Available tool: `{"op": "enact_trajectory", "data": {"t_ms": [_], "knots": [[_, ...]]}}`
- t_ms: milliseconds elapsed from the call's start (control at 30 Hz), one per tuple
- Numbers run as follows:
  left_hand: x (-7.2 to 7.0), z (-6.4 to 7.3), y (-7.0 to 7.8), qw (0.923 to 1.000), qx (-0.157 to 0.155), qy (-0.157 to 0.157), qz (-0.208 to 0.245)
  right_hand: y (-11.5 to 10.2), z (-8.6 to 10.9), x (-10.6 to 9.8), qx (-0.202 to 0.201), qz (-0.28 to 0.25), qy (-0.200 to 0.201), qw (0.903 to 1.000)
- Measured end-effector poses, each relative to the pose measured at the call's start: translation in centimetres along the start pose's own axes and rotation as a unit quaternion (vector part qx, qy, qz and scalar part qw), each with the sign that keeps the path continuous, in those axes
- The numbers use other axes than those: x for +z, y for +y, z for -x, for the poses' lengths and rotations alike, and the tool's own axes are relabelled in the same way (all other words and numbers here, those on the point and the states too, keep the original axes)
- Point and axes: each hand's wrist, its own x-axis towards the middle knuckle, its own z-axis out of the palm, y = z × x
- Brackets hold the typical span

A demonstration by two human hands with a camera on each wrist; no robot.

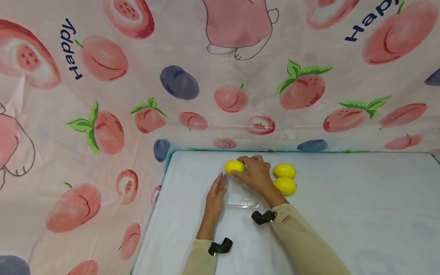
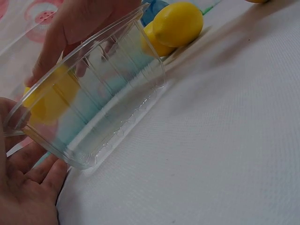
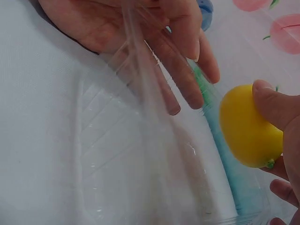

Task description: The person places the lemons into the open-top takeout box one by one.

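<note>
My right hand (image 1: 256,172) pinches a yellow lemon (image 1: 235,167) between thumb and fingers, over the far end of a clear plastic container (image 1: 243,199). In the right wrist view the lemon (image 3: 248,126) shows its green stem end, thumb on its upper side. My left hand (image 1: 215,194) is at the container's left side, its fingers fairly straight. The left wrist view shows that hand (image 2: 30,183) right at the rim of the see-through container (image 2: 108,98).
Two more lemons, one (image 1: 284,170) behind the other (image 1: 286,186), lie on the white tabletop (image 1: 343,214) right of the container. A fruit-printed cloth (image 1: 192,38) hangs behind and along the left side of the table.
</note>
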Motion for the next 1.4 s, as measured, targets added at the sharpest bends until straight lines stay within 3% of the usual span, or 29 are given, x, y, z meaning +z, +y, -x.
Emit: {"op": "enact_trajectory", "data": {"t_ms": [167,267,367,633,933,1400], "knots": [[0.0,0.4,1.2,0.9999,-0.007,-0.014,0.004,0.1,0.2,0.4,0.005,0.010,0.002,0.9999],[0.0,0.4,1.1,0.9999,0.002,-0.015,0.006,0.2,0.2,0.6,0.007,0.014,0.010,0.9998],[0.0,0.0,-0.3,0.9999,0.009,-0.007,0.011,0.1,0.2,0.7,0.011,0.016,0.016,0.9997],[0.0,0.0,-0.1,0.9995,0.000,-0.006,0.030,-0.2,0.5,1.0,0.029,0.051,0.013,0.9982],[0.0,-0.1,-0.2,0.9999,0.002,-0.006,0.011,-0.3,0.6,1.3,0.024,0.084,0.012,0.9962],[0.0,-0.2,-0.3,0.9999,0.000,-0.005,0.013,-0.1,0.7,1.2,0.029,0.097,0.015,0.9947]]}}
